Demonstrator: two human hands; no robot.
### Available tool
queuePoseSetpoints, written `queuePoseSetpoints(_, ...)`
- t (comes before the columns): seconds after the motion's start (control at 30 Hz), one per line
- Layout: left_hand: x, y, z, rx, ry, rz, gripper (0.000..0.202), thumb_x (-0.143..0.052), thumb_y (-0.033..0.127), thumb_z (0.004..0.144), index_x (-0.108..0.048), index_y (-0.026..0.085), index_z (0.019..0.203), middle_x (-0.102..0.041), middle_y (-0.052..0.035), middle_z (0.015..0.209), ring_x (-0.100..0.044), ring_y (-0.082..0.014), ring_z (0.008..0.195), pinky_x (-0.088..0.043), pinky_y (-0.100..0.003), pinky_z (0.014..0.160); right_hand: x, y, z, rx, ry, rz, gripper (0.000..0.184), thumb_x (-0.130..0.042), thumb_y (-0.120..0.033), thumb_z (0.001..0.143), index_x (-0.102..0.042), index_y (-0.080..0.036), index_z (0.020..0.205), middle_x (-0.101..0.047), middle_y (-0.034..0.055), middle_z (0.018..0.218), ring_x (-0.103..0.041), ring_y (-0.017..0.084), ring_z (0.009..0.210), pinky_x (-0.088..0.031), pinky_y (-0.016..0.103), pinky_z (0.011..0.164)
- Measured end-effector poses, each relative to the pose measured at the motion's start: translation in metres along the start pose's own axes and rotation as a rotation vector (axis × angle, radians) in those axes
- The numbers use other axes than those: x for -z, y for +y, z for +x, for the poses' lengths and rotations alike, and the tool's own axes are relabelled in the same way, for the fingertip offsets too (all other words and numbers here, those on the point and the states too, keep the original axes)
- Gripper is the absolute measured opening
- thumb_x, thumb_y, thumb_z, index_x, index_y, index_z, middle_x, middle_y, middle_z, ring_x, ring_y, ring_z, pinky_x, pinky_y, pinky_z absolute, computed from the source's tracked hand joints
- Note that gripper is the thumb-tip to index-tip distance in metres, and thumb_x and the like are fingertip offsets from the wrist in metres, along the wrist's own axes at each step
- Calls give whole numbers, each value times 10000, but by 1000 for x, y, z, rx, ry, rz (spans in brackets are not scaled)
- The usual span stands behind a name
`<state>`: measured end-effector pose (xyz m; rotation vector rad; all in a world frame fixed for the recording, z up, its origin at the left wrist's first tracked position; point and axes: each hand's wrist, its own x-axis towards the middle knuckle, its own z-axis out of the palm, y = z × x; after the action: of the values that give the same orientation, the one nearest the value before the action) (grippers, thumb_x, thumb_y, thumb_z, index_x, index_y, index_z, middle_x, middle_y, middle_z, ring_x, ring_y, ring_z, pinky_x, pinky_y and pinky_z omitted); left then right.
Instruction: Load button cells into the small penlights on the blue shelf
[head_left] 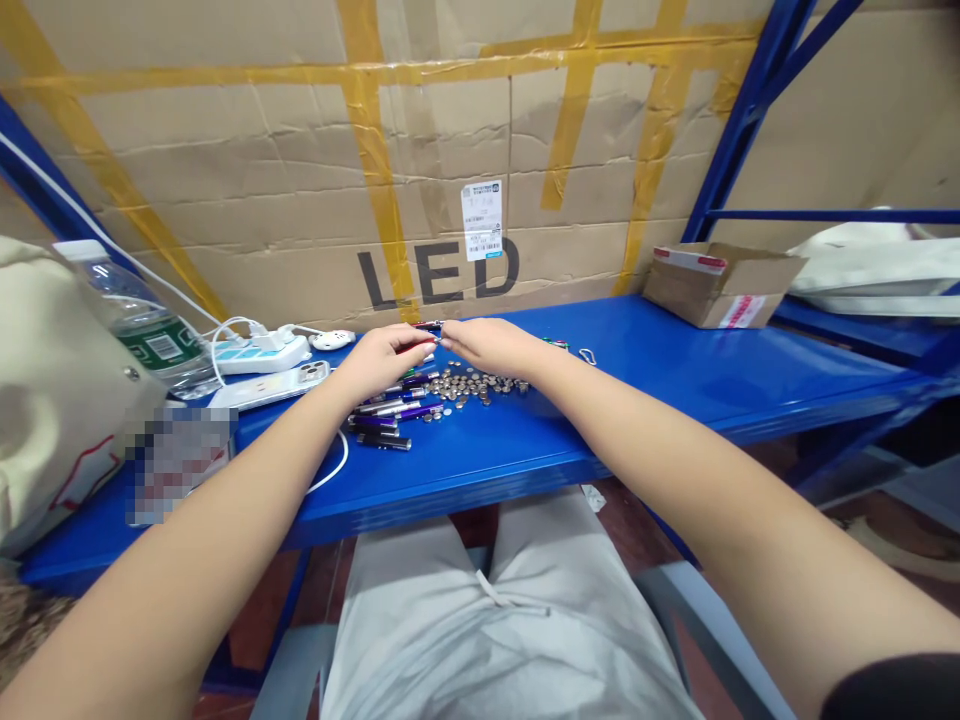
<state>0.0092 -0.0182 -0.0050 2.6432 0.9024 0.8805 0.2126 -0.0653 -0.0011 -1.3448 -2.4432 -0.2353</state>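
Two bare hands, the left hand [386,358] and the right hand [486,345], caught curled fingertip to fingertip above a blue steel shelf [675,370], both grips pinched inward, with no telling whether clenched on anything or merely closing. Just beyond the fingertips, a slim tube [429,325] of dark metal with a glint of red, too small to make out clearly, perhaps held, perhaps only touched. Directly below the wrists, a loose heap of button batteries [469,387] spread across the bare steel; just left of it, a cluster of purple and black penlights [382,420] lying side by side. Further left, a white power strip [262,352], a white phone [270,385] and a plastic water bottle [142,310]. Judged the likeliest trouble: a lowered wrist or elbow sweeping the round, unpenned batteries off the shelf's front edge and onto the floor, with penlights rolling likewise if knocked. Behind, a cardboard carton [439,272] printed "LED" in large dark letters, a white barcode label [481,220] on it, its fine print illegible.
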Motion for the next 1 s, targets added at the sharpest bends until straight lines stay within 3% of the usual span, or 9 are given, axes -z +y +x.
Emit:
queuePoseSetpoints(0.1, -1, 0, 0, -23, -3, -1, 367, -533, 456, 839, -713, 196, 1025, -703, -47, 947, -616, -199, 883, -471, -315, 814, -1, -1, 0, 20, 6, -26, 286, -304, -358, 985, -518, -176, 930, -624, 73, 833, -502, 165, 669, -250, 270, 560)
queuePoseSetpoints(0.2, -3, -2, 0, -65, 19, -9, 365, -537, 451, 833, -716, 186, 1008, -700, -59, 962, -616, -205, 907, -464, -329, 853, -4, -2, 1, 29, 3, 85, 308, -305, -362, 981, -522, -174, 870, -628, 75, 852, -501, 153, 671, -265, 261, 569)
queuePoseSetpoints(0.4, -2, 1, 1, -23, 7, -32, 380, -528, 470, 841, -712, 192, 1023, -698, -43, 870, -614, -186, 793, -480, -306, 763, -1, -2, 1, -26, 44, 50, 322, -315, -385, 966, -550, -174, 901, -638, 88, 854, -507, 171, 679, -247, 267, 566)
queuePoseSetpoints(0.53, 0, 6, -2, -80, 31, 14, 343, -533, 425, 844, -715, 186, 1010, -695, -45, 895, -609, -182, 814, -478, -295, 767, 2, -5, -1, 16, 62, 61, 281, -360, -355, 944, -544, -173, 833, -611, 69, 775, -495, 166, 672, -260, 267, 583)
queuePoseSetpoints(0.63, 0, 6, -4, -174, 58, 72, 332, -506, 387, 866, -708, 173, 1019, -690, -62, 922, -611, -183, 827, -479, -307, 789, -3, -6, 0, -65, 35, 374, 270, -357, -290, 919, -479, -181, 704, -528, 19, 647, -464, 132, 603, -299, 249, 570)
queuePoseSetpoints(0.7, 0, 5, -5, -232, 47, 103, 334, -490, 377, 874, -707, 170, 1022, -693, -75, 956, -618, -196, 865, -478, -325, 817, -8, -5, 2, -150, -67, 658, 263, -327, -245, 900, -447, -189, 673, -456, -16, 574, -425, 110, 526, -314, 236, 530)
queuePoseSetpoints(0.77, -2, 2, -4, -253, 26, 116, 334, -485, 377, 876, -709, 174, 1018, -697, -83, 984, -622, -209, 904, -474, -341, 843, -12, -3, 3, -204, -153, 804, 242, -326, -222, 877, -446, -193, 668, -414, -36, 538, -387, 99, 476, -308, 230, 493)
queuePoseSetpoints(1.0, -8, -3, 0, -240, 21, 95, 324, -500, 374, 880, -711, 167, 1013, -703, -86, 957, -619, -205, 891, -470, -356, 870, -10, 0, 4, -134, -9, 515, 212, -415, -220, 850, -442, -185, 643, -480, -22, 621, -418, 104, 579, -313, 234, 559)
